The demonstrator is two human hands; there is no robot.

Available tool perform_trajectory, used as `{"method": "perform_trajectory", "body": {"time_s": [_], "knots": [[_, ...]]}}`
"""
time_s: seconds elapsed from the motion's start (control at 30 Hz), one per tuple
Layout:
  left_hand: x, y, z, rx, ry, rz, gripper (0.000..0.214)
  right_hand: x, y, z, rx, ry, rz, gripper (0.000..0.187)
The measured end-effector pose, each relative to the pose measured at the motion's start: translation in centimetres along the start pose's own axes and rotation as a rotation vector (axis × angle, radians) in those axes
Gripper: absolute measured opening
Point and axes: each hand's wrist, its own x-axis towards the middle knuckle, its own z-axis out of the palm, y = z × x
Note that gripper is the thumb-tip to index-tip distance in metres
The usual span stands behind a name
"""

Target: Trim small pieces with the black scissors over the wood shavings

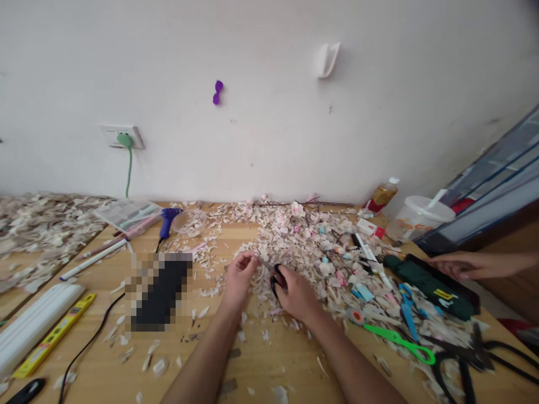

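My left hand point(241, 274) is closed in a pinch at the near edge of the heap of pale, thin flakes point(290, 241). Whatever lies between its fingertips is too small and blurred to make out. Just to the right, my right hand point(297, 292) grips a pair of scissors by their black handles point(275, 280). The blades point in among the flakes and cannot be told apart from them. A short gap separates the two hands. Pink and white blossoms point(297, 209) on thin dark twigs lie at the back of the heap.
A blue glue gun point(169, 220) and a pixelated dark object point(160, 294) lie left. Green scissors point(398, 341), large black scissors point(463, 359) and a dark green pouch point(438, 289) lie right. Another person's hand point(463, 265) rests by the pouch. A lidded cup point(421, 219) stands behind.
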Motion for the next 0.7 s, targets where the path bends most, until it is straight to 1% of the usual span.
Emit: {"method": "perform_trajectory", "body": {"time_s": [0.07,0.2,0.4,0.57,0.7], "knots": [[0.0,-0.5,0.1,-0.124,0.003,-0.069,0.019,-0.1,-0.2,-0.2,0.028,-0.024,-0.043,0.01],[-0.2,-0.8,0.5,-0.279,0.008,-0.093,0.019,0.0,-0.2,-0.3,0.033,-0.029,-0.076,0.007],[-0.4,-0.4,0.8,-0.338,0.047,-0.16,0.02,0.0,0.0,0.2,-0.02,-0.006,-0.046,0.007],[-0.5,-0.2,0.8,-0.462,0.076,-0.215,0.017,0.1,0.2,0.4,-0.036,0.029,-0.038,0.007],[-0.6,-0.1,1.1,-0.468,0.045,-0.203,0.018,0.1,0.3,0.7,-0.036,0.005,-0.038,0.006]]}}
